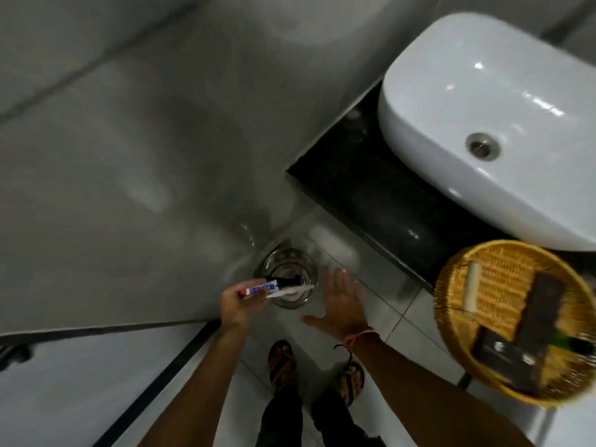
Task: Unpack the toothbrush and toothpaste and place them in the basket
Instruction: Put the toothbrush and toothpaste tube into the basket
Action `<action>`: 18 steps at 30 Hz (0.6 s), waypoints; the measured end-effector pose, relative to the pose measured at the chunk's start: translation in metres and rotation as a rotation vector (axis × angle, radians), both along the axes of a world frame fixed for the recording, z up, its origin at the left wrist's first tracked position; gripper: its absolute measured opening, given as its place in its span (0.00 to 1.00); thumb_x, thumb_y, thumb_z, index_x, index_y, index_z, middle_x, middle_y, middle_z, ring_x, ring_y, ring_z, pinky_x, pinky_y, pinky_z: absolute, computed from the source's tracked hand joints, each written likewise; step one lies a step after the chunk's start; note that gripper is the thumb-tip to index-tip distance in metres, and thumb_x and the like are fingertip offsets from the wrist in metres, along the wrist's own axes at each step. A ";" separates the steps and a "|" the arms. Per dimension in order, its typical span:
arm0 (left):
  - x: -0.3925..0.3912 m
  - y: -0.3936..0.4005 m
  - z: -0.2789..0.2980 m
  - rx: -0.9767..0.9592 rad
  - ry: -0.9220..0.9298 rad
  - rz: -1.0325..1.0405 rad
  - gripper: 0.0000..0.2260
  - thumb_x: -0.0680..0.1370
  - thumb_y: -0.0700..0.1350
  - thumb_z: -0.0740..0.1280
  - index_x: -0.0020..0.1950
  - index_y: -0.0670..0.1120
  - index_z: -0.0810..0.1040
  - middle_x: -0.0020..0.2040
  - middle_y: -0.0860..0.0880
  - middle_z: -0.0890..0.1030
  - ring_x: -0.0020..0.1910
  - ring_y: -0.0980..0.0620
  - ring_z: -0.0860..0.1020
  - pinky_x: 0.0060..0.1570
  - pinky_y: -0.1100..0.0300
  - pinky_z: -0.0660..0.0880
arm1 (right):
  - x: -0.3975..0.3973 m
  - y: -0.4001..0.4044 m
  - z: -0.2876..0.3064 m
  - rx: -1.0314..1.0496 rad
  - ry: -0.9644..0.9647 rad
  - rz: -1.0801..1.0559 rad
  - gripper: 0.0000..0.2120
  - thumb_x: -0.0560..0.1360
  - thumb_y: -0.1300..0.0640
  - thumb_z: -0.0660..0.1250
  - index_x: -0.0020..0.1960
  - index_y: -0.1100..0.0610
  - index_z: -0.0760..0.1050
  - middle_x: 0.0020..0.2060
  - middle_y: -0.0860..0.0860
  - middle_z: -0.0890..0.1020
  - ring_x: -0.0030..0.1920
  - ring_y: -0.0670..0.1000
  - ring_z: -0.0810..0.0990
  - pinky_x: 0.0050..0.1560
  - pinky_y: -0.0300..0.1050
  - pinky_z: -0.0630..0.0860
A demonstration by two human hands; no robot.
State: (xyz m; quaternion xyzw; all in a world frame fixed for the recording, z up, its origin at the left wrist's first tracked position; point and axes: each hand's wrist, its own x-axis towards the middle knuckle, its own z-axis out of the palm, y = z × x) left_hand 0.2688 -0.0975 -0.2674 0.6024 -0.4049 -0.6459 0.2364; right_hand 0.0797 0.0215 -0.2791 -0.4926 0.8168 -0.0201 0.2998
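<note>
While the left hand [233,304] pinches an unreadably blurred toothpaste [259,289], right hand [340,300] fingers spread.

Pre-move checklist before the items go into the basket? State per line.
1. Left hand has a grip on toothpaste and toothbrush: ok.
2. Right hand free: ok, open and empty.
3. Basket in view: ok, on the counter beside the sink.
4. Room in basket: ok, though dark boxes fill part.
5. All packaging off: cannot tell, blurred.
6. Items clear of bin: not ok, held over it.
</note>
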 end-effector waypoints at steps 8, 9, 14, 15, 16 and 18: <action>-0.038 -0.010 0.151 -0.199 0.122 -0.555 0.08 0.68 0.35 0.80 0.45 0.44 0.89 0.39 0.50 0.89 0.38 0.54 0.87 0.36 0.65 0.82 | 0.006 0.025 0.170 -0.303 -0.077 0.009 0.15 0.79 0.52 0.63 0.65 0.50 0.78 0.59 0.53 0.85 0.57 0.56 0.83 0.59 0.50 0.79; -0.047 -0.011 0.168 -0.237 0.113 -0.629 0.09 0.67 0.36 0.80 0.44 0.45 0.89 0.38 0.50 0.89 0.38 0.54 0.87 0.36 0.65 0.81 | 0.003 0.032 0.184 -0.312 -0.043 0.017 0.14 0.81 0.52 0.61 0.63 0.52 0.79 0.56 0.54 0.86 0.54 0.57 0.84 0.56 0.52 0.80; -0.109 -0.014 0.232 -0.360 0.110 -0.849 0.12 0.69 0.31 0.78 0.49 0.43 0.85 0.37 0.48 0.88 0.33 0.55 0.84 0.34 0.65 0.80 | -0.015 0.078 0.232 -0.521 -0.159 -0.163 0.14 0.84 0.56 0.58 0.49 0.59 0.80 0.42 0.56 0.84 0.38 0.49 0.76 0.37 0.31 0.66; -0.123 -0.014 0.243 -0.418 0.118 -0.856 0.12 0.69 0.29 0.77 0.48 0.41 0.83 0.36 0.48 0.86 0.30 0.56 0.83 0.32 0.65 0.79 | -0.018 0.090 0.238 -0.545 -0.169 -0.213 0.13 0.84 0.56 0.58 0.49 0.58 0.80 0.40 0.52 0.82 0.38 0.47 0.76 0.38 0.30 0.65; -0.138 -0.012 0.251 -0.466 0.133 -0.846 0.11 0.68 0.28 0.77 0.47 0.39 0.82 0.36 0.46 0.85 0.30 0.56 0.82 0.31 0.65 0.79 | -0.023 0.103 0.242 -0.564 -0.186 -0.266 0.12 0.83 0.56 0.58 0.49 0.55 0.80 0.39 0.47 0.80 0.38 0.44 0.75 0.39 0.31 0.66; -0.162 -0.005 0.262 -0.504 0.167 -0.800 0.09 0.68 0.29 0.78 0.46 0.35 0.82 0.36 0.46 0.85 0.30 0.57 0.81 0.31 0.67 0.78 | -0.031 0.127 0.245 -0.601 -0.229 -0.389 0.11 0.82 0.56 0.57 0.47 0.49 0.77 0.36 0.41 0.78 0.35 0.39 0.74 0.39 0.39 0.70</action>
